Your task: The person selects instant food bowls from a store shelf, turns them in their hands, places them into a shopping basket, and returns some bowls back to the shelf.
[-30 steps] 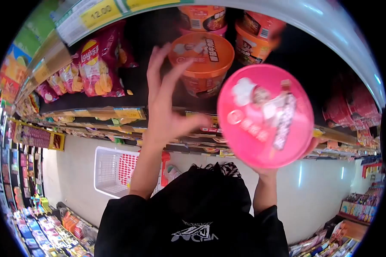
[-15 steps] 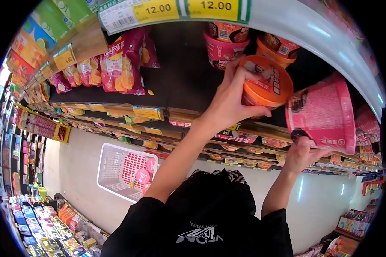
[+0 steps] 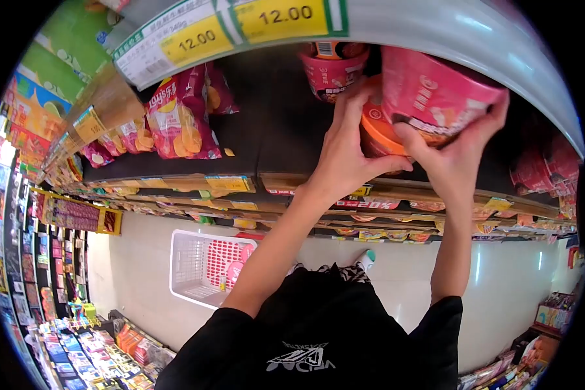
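Note:
On the black shelf (image 3: 279, 140), my left hand (image 3: 348, 146) is wrapped round the side of an orange-lidded tub (image 3: 378, 133). My right hand (image 3: 458, 146) grips a pink tub (image 3: 429, 94) near its lower edge. The pink tub is upright and sits over the orange one, covering much of its lid; whether it rests fully on it I cannot tell. Behind my left hand stands another pink tub (image 3: 331, 73) with an orange tub (image 3: 337, 50) on top. The shelf lip above hides the top of the held pink tub.
Lay's bags (image 3: 179, 123) stand at the shelf's left. The upper shelf edge (image 3: 435, 29) with price labels crosses close above my hands. More pink tubs (image 3: 546, 169) are at the right. A white basket (image 3: 195, 266) holding pink-lidded tubs is on the floor.
My left hand moved right from open to holding the orange tub. My right hand turned the pink tub from lid-facing to upright and brought it left, over the orange tub.

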Motion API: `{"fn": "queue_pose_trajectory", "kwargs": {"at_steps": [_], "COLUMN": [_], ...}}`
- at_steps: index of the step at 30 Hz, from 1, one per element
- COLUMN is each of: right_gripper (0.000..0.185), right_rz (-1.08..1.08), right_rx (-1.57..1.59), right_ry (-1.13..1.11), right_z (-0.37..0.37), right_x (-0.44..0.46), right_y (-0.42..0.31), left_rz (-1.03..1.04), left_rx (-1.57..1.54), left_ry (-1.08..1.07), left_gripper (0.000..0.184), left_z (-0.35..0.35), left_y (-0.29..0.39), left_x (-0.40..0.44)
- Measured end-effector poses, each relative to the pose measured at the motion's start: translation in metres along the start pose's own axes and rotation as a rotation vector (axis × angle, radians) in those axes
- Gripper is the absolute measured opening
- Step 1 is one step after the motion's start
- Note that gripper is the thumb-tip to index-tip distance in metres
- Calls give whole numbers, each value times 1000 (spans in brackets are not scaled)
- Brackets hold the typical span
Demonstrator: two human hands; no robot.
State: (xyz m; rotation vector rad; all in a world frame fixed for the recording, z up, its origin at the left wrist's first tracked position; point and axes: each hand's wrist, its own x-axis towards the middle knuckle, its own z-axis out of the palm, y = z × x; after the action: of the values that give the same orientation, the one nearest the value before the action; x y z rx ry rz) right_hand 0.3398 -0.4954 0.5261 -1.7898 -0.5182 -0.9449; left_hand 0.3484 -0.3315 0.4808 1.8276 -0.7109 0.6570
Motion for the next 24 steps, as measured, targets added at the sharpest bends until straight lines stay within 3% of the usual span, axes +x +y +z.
{"fn": "queue_pose_trajectory", "kwargs": {"at_steps": [3,14,17,20,24], "right_gripper": [127,125,130,140,152], "right_rz": [2,14,-8,127,14], "right_rx": [30,93,18,76,-338], "right_ry": [-13,-58,-101,-79,-206], "right_z": [6,4,-5,-22,-49], "right_x": [4,3,2,-7,-21], "right_y": [5,-1,0,-2,-5], "left_rz": [-20,-46,-44,-80,-76], "left_rx": [-9,99,108,159,38], "left_ry": [9,-2,-13,-56,-151], "left_gripper": [115,111,109,111,127], "left_z": [3,1,5,15,32], "left_y": [-7,-4,4,24,29], "left_x": [-2,-3,-1,-2,7]}}
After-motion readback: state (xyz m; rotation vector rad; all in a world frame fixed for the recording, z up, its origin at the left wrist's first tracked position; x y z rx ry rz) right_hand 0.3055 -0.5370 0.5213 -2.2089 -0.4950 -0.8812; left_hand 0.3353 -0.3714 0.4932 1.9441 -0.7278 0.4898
